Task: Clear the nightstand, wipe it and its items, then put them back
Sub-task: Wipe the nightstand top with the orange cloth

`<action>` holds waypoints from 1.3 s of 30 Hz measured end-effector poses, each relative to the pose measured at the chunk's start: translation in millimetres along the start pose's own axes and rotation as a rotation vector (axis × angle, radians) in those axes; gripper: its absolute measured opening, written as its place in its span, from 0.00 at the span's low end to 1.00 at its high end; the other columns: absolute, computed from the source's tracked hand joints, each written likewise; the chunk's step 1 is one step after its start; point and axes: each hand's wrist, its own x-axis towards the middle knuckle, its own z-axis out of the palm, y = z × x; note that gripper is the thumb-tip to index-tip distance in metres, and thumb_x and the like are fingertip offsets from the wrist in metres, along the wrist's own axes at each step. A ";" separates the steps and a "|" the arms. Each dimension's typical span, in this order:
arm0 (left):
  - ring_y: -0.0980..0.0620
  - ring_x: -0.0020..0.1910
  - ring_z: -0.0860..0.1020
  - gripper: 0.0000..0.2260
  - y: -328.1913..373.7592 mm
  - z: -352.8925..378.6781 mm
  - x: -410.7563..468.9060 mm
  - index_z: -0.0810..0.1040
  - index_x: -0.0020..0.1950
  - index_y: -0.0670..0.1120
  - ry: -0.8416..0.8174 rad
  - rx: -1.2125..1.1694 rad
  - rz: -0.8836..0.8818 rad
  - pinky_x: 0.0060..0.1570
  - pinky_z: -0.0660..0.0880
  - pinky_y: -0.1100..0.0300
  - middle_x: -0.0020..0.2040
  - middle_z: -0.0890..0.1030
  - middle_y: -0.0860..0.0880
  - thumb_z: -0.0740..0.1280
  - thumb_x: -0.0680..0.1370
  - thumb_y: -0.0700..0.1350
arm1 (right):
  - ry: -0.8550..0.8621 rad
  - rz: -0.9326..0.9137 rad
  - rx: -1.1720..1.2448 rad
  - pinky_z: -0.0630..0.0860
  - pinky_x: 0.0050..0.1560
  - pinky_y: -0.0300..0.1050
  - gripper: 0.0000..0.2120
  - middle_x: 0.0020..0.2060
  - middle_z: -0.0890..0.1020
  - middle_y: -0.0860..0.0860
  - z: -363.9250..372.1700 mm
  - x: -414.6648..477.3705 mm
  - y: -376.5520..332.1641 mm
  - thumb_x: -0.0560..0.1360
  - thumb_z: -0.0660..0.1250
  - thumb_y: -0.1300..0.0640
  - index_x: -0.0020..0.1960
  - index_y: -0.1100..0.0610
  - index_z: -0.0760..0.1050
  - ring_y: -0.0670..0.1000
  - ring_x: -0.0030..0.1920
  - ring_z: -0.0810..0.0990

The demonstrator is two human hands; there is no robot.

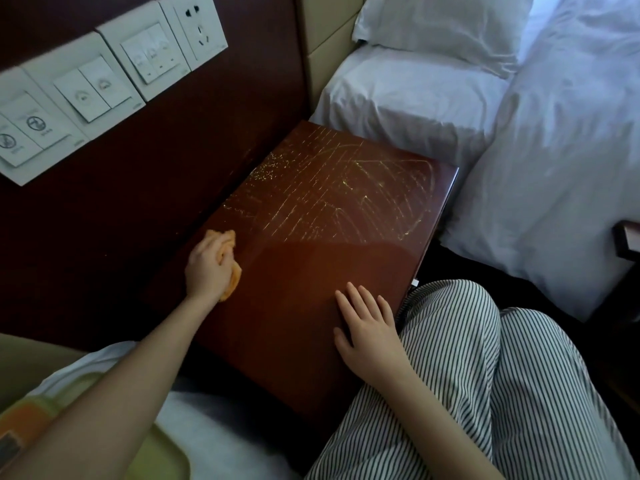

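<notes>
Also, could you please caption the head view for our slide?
Left hand grips an orange cloth against the nightstand top while the right hand rests flat on it.

Loose trousers (pixel 485 375) with thin dark stripes on white cover both legs, the stripes running along each leg and the cloth softly creased. Next to the trousers, the left hand (pixel 207 268) and right hand (pixel 367 327) are bare, as are both forearms.

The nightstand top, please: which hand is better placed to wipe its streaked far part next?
Left, probably: the left hand grips the orange cloth on the nightstand, near the streaks; the right hand lies flat, holding nothing.
</notes>
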 end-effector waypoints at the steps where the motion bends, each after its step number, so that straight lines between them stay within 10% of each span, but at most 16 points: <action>1: 0.46 0.66 0.69 0.13 0.3 1.0 -7.7 0.76 0.62 0.48 -0.057 -0.008 0.073 0.62 0.68 0.51 0.66 0.72 0.47 0.61 0.79 0.43 | 0.003 0.000 0.004 0.31 0.69 0.46 0.39 0.77 0.49 0.50 0.1 1.0 -0.7 0.68 0.33 0.41 0.78 0.52 0.47 0.51 0.76 0.43; 5: 0.55 0.65 0.67 0.11 -20.8 -16.1 -32.1 0.79 0.58 0.48 -0.172 -0.048 0.282 0.62 0.63 0.57 0.63 0.71 0.56 0.63 0.78 0.39 | 0.049 0.015 0.031 0.37 0.70 0.48 0.31 0.76 0.55 0.53 2.3 2.7 -3.1 0.75 0.45 0.46 0.77 0.54 0.54 0.55 0.76 0.51; 16: 0.44 0.69 0.65 0.13 -15.0 -8.2 21.8 0.74 0.64 0.45 0.081 0.005 -0.119 0.66 0.64 0.47 0.70 0.68 0.44 0.58 0.80 0.42 | 0.121 0.064 -0.060 0.61 0.65 0.55 0.26 0.67 0.73 0.55 9.3 6.3 -7.5 0.73 0.54 0.49 0.69 0.57 0.70 0.57 0.67 0.71; 24: 0.50 0.67 0.68 0.11 -3.4 -0.1 0.5 0.78 0.60 0.49 -0.169 -0.045 0.213 0.64 0.64 0.53 0.66 0.73 0.51 0.62 0.79 0.43 | 0.082 0.053 0.026 0.42 0.71 0.51 0.32 0.75 0.60 0.53 10.2 10.0 -4.0 0.74 0.43 0.46 0.75 0.55 0.59 0.56 0.75 0.54; 27: 0.55 0.66 0.68 0.10 -24.9 -14.4 -21.0 0.79 0.57 0.50 -0.234 -0.058 0.345 0.65 0.64 0.55 0.64 0.74 0.55 0.64 0.77 0.40 | 0.058 0.064 -0.002 0.49 0.70 0.54 0.29 0.72 0.66 0.55 11.4 11.2 -4.4 0.75 0.48 0.47 0.73 0.56 0.64 0.57 0.73 0.61; 39: 0.44 0.65 0.69 0.12 1.0 3.5 53.0 0.75 0.62 0.45 0.024 -0.009 -0.018 0.61 0.68 0.50 0.66 0.72 0.46 0.59 0.80 0.42 | 0.091 0.064 0.023 0.41 0.71 0.51 0.33 0.75 0.60 0.53 12.3 14.3 -5.7 0.73 0.42 0.45 0.75 0.55 0.59 0.55 0.75 0.54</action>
